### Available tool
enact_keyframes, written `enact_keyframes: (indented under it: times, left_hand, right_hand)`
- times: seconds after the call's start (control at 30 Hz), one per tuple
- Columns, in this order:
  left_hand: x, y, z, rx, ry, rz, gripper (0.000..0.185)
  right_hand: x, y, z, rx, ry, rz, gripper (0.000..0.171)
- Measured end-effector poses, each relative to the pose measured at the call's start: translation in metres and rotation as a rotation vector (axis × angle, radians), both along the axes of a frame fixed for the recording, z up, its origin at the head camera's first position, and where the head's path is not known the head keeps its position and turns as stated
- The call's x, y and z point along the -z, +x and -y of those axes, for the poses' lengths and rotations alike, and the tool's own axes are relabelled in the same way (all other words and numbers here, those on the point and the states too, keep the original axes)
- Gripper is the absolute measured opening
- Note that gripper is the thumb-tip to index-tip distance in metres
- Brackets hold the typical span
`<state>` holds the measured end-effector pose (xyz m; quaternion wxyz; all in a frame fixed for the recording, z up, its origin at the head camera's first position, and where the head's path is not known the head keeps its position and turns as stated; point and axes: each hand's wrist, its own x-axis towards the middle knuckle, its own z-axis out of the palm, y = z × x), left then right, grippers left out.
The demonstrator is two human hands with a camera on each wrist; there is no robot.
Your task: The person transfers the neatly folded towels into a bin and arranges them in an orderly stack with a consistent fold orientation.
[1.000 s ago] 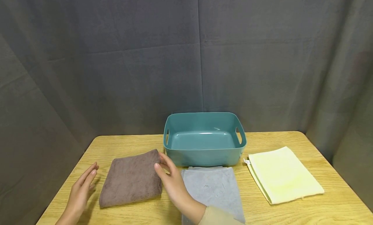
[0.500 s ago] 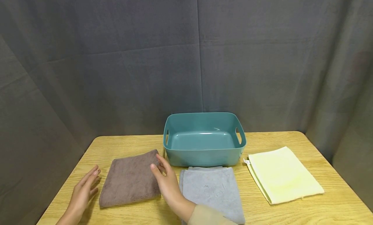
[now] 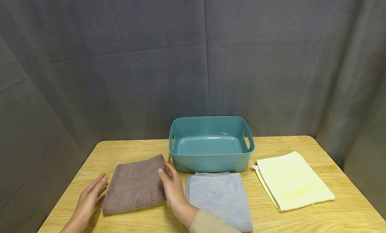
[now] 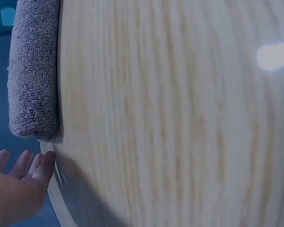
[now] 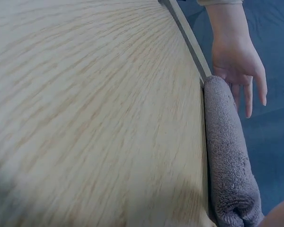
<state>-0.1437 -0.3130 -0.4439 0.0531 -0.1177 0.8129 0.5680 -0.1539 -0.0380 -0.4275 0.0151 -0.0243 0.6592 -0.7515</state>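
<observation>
A folded brown towel (image 3: pixel 135 184) lies on the left part of the table, its far right corner a little raised. My left hand (image 3: pixel 88 197) is just off its left edge, fingers extended and holding nothing. At the right edge is my right hand (image 3: pixel 175 189), thumb by the top face and fingers along the side; whether they touch is hard to tell. The left wrist view shows the towel's rolled edge (image 4: pixel 35 71) beyond my left hand (image 4: pixel 16 191). In the right wrist view, the towel (image 5: pixel 229 156) stretches toward my left hand (image 5: pixel 239 56).
A teal plastic basin (image 3: pixel 211 163) with handle cutouts stands at the back centre. In front of it lies a folded grey towel (image 3: pixel 218 199), partly under my right sleeve (image 3: pixel 211 223). A folded yellow towel (image 3: pixel 294 184) with a white tag lies to the right. Grey curtains surround the table.
My left hand has moved slightly right and nearer to me, closer to the brown towel. The right forearm has swung left, the hand staying by the towel's right edge. The towel has barely moved.
</observation>
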Motion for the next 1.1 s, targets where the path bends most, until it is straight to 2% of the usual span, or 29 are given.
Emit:
enact_keyframes:
  times: [0.1, 0.4, 0.8, 1.03, 1.1]
  left_hand:
    - [0.000, -0.001, -0.001, -0.012, -0.011, 0.024, 0.084]
    - [0.002, -0.003, -0.006, -0.050, -0.075, 0.052, 0.090]
    - [0.002, -0.006, -0.011, -0.050, -0.067, 0.098, 0.096]
    - [0.001, -0.009, -0.011, 0.031, -0.201, 0.146, 0.102]
    - [0.001, -0.009, -0.011, 0.041, -0.208, 0.157, 0.106]
  right_hand:
    - [0.002, -0.001, 0.001, 0.002, -0.018, 0.017, 0.054]
    - [0.010, -0.006, 0.003, 0.037, 0.030, 0.043, 0.055]
    - [0.017, -0.008, 0.007, 0.051, 0.038, 0.116, 0.058]
    - [0.018, -0.011, 0.008, 0.069, 0.047, 0.144, 0.060]
    - [0.018, -0.010, 0.008, 0.072, 0.044, 0.148, 0.060]
